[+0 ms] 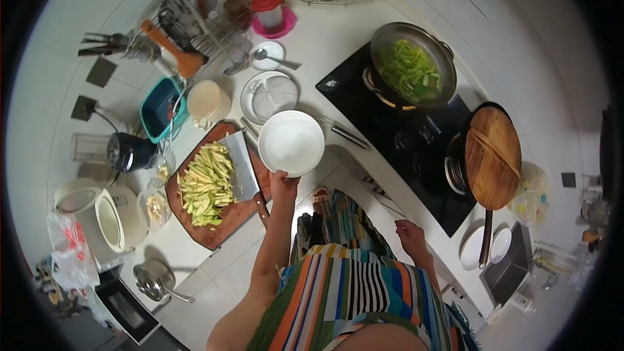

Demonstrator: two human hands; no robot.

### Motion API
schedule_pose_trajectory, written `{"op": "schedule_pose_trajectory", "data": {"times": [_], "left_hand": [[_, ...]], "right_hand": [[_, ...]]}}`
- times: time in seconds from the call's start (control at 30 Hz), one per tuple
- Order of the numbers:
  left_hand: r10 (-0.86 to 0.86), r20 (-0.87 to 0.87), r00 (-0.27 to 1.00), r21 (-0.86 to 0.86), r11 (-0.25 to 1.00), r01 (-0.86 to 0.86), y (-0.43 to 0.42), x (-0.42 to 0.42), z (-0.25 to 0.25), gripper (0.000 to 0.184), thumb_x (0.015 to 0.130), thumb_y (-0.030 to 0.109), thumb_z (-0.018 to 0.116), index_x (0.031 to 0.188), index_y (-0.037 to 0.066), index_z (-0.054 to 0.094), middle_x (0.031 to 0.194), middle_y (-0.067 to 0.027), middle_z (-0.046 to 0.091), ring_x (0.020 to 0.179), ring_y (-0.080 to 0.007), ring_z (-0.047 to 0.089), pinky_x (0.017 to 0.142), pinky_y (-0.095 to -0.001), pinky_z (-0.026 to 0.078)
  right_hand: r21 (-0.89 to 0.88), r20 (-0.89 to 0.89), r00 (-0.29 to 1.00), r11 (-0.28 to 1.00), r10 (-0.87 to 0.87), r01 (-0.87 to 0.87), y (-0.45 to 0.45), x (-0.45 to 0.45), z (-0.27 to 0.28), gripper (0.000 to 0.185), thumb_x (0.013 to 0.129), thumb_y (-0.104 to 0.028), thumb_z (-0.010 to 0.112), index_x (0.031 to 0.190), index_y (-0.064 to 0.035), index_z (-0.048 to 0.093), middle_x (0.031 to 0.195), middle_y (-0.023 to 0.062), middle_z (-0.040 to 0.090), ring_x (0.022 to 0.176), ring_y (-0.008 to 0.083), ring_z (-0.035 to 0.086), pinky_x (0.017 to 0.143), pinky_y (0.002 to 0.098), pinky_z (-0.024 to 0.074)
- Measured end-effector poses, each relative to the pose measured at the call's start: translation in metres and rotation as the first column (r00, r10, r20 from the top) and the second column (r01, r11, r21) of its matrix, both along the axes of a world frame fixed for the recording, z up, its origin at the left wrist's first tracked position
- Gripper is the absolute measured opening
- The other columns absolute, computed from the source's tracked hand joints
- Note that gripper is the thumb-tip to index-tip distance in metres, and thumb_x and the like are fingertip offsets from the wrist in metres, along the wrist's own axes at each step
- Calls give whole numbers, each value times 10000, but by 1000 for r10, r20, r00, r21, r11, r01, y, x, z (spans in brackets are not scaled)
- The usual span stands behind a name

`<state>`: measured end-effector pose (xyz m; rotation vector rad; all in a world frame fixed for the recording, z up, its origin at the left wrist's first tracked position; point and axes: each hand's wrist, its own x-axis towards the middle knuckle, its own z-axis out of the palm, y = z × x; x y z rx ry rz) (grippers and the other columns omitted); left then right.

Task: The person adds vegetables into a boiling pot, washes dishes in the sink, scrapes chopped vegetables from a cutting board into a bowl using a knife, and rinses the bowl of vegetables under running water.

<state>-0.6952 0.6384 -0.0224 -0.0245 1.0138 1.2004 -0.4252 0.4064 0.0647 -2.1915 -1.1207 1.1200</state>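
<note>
My left hand is closed on the near rim of a white bowl, which looks empty and is held above the counter's edge. Left of it lies a brown cutting board with a heap of pale green cut vegetable strips. A cleaver rests on the board beside the strips, its wooden handle toward my left forearm. My right hand hangs near the counter's front edge below the cooktop, fingers loosely bent and partly apart, with nothing visible in it.
On the black cooktop stand a pan of green vegetables and a wok with a wooden lid. Behind the bowl are a strainer on a dish and a small plate with a spoon. A teal basin stands left.
</note>
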Motion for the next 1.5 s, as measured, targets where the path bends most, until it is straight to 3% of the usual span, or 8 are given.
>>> {"op": "schedule_pose_trajectory", "data": {"times": [0.4,0.47,0.67,0.73,0.87,1.03,1.27,1.5], "left_hand": [[78,211,974,61,994,-93,20,13,-15,456,691,92,479,1130,46,363,1111,-131,405,1009,-280,409,809,-425,407],[-91,6,996,174,981,89,21,-4,-22,467,719,120,480,1158,53,339,1083,-144,397,981,-290,400,815,-485,378],[-241,-8,971,-172,956,236,-55,24,23,343,738,189,520,1032,38,426,1042,-164,396,942,-281,405,792,-501,375],[-683,195,704,146,730,668,-84,37,-6,262,754,165,509,972,23,475,1018,-153,471,950,-257,447,776,-411,410],[-906,258,337,293,406,866,-174,108,12,205,760,124,500,941,28,502,951,-128,537,906,-236,497,735,-330,431],[-994,16,111,-155,107,982,-358,226,55,166,767,94,481,919,31,511,902,-101,552,830,-199,521,712,-307,439],[-853,-188,-486,-115,-473,874,-482,308,78,199,763,73,477,961,58,484,931,-83,525,858,-200,498,737,-295,410],[-485,-593,-643,-181,-698,693,-608,380,56,195,764,85,492,955,42,493,922,-63,535,811,-160,529,682,-265,434]], "right_hand": [[-126,37,993,985,-112,116,-74,-30,4,225,770,-185,450,902,-45,566,842,162,576,758,310,549,691,373,437],[-94,75,990,988,-117,124,-100,-33,-13,226,755,-160,454,924,-54,561,872,145,576,764,301,556,688,363,445],[-25,95,935,938,-342,346,-212,-58,-11,206,746,-143,431,867,-36,557,814,183,564,774,338,529,714,399,411],[-67,90,885,884,-456,463,-265,-53,-13,225,729,-148,435,882,-41,559,810,185,566,765,340,533,707,398,418],[-76,92,747,743,-659,665,-385,-87,-35,251,712,-170,450,895,-44,565,782,190,575,727,338,551,681,402,433],[-38,60,455,453,-888,890,-504,-98,-55,228,726,-158,467,898,-55,576,749,152,590,719,295,564,665,360,448],[103,-83,283,274,-956,956,-568,-50,-73,207,729,-155,491,883,-43,574,798,144,590,736,281,565,670,339,450],[146,-267,193,159,-944,977,-672,62,-117,192,706,-138,489,855,-62,584,778,136,589,728,271,561,649,326,444]]}}
